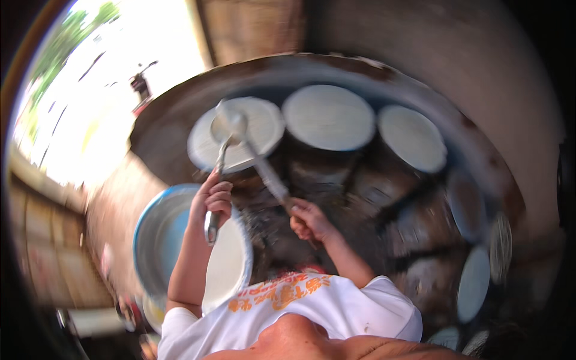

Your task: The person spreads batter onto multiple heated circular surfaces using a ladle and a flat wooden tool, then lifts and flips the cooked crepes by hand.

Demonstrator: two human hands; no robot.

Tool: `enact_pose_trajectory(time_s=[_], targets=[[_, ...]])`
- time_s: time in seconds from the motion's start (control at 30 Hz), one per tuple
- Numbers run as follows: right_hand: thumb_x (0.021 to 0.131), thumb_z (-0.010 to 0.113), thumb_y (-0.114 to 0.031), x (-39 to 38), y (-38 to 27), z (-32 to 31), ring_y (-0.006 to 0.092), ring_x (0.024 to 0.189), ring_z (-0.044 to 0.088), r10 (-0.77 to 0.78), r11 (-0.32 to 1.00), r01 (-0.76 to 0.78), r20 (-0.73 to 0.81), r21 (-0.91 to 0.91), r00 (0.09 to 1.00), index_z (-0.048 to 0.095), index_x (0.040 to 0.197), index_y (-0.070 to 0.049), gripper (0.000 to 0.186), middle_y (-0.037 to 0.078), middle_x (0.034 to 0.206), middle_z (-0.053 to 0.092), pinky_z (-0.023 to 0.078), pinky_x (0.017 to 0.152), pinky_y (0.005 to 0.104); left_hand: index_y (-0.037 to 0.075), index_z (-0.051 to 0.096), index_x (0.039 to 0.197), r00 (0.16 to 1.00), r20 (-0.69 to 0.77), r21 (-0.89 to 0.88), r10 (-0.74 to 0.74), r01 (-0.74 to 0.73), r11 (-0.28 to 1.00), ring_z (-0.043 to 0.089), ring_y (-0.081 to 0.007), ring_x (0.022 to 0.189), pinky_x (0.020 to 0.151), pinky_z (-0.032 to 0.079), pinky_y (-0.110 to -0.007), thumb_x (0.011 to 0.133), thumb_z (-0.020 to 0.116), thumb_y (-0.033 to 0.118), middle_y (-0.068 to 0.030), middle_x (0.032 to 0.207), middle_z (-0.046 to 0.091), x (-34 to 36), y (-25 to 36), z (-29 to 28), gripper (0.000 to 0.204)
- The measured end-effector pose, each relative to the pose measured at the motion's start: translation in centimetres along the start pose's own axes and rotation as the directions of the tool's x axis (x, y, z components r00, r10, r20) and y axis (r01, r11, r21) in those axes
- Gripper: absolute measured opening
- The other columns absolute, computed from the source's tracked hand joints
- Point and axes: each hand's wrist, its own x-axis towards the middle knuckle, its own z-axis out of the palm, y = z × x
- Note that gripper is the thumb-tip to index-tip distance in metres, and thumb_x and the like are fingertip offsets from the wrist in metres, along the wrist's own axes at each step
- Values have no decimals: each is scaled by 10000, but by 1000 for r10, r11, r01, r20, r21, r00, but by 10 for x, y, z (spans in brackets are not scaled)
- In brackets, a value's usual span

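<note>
My left hand (214, 197) is closed around the metal handle of a ladle (222, 157). The ladle's bowl is over a round plate covered with a pale layer (261, 123), at the far left of a curved row. In my right hand (311, 221) is a long flat spatula (269, 175) with a brown handle. Its blurred far end overlaps the ladle's bowl, and whether the two touch I cannot tell. Close to my left forearm stands a tub of white contents (227, 273), partly hidden by my arm and shirt.
Two more pale-covered round plates (329, 117) (412, 138) continue the row along a dark curved rim (288, 63). Further discs (474, 284) stand at the right. A blue-rimmed basin (141, 234) sits left of my forearm. Outside, a motorbike (141, 87) stands in bright light.
</note>
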Motion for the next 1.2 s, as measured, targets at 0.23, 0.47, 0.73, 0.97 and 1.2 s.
enact_pose_trajectory(time_s=[0.23, 0.47, 0.73, 0.97, 1.2], targets=[[986, 435, -228, -185, -90, -90, 59, 499, 480, -642, 765, 441, -501, -469, 581, 481, 1285, -33, 360, 44, 715, 576, 410, 489, 199, 97, 519, 1143, 887, 154, 307, -436, 377, 874, 274, -66, 402, 339, 252, -207, 1019, 332, 288, 16, 629, 289, 177, -186, 18, 294], [879, 610, -73, -282, 11, -222, 90, 839, 585, -898, 401, -127, -361, -907, -252, 580, 1202, -4, 332, 38, 907, 641, 471, 730, 237, 74, 375, 706, 483, 122, -90, -867, 875, 475, 341, -76, 368, 332, 318, -231, 970, 409, 189, 5, 575, 355, 353, -448, 2, 290], [859, 630, -48, -471, -4, -342, 107, 440, 500, -214, 731, 549, -900, -405, -380, 476, 1298, -11, 467, 9, 648, 510, 424, 397, 254, 69, 372, 689, 139, -147, -217, -979, 962, 169, 421, -114, 409, 385, 393, -236, 966, 438, 179, 3, 568, 364, 485, -646, -99, 305], [793, 597, 106, -448, -2, -408, 161, 774, 611, 21, 528, 759, -887, -382, -461, 512, 1277, -32, 511, 69, 1073, 586, 570, 597, 278, 145, 508, 1005, 208, -576, 287, -791, 957, 43, 399, -36, 438, 368, 349, -189, 973, 456, 181, 26, 610, 375, 527, -728, -151, 70], [690, 616, 151, -436, -1, -426, 153, 812, 595, -226, 824, 234, -677, -517, -700, 560, 1206, -20, 547, 79, 1001, 593, 496, 690, 265, 220, 323, 1446, 619, -440, 885, -650, 174, -433, 403, -97, 404, 361, 351, -268, 903, 515, 107, 3, 563, 422, 580, -764, -163, 586]])
